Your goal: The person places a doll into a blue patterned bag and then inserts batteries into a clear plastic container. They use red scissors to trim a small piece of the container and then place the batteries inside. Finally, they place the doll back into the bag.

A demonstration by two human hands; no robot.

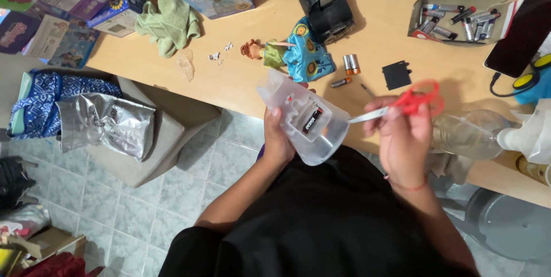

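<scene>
Clear plastic toy base [304,117] held in mid-air at the wooden table [241,82] edge, over the person's lap. Long axis runs diagonally, narrow end toward upper left, wide rounded end toward lower right. Open battery compartment faces up; one black battery [311,121] seated inside, lying along the same diagonal.

Left hand [278,139]: forearm rises from lower left, fingers wrapped around the base from beneath, thumb lying on its near left edge. Firm grasp.

Right hand [402,133]: forearm comes up from below, wrist bent, fingers clenched around red-handled scissors [402,105]. Blades closed and pointing left, tip touching the wide end of the base, just beside the battery compartment.

On the table beyond: doll in a blue dress [293,53], two loose batteries [351,64], small black cover [396,74], cardboard box of batteries [456,20], green cloth [169,22].
</scene>
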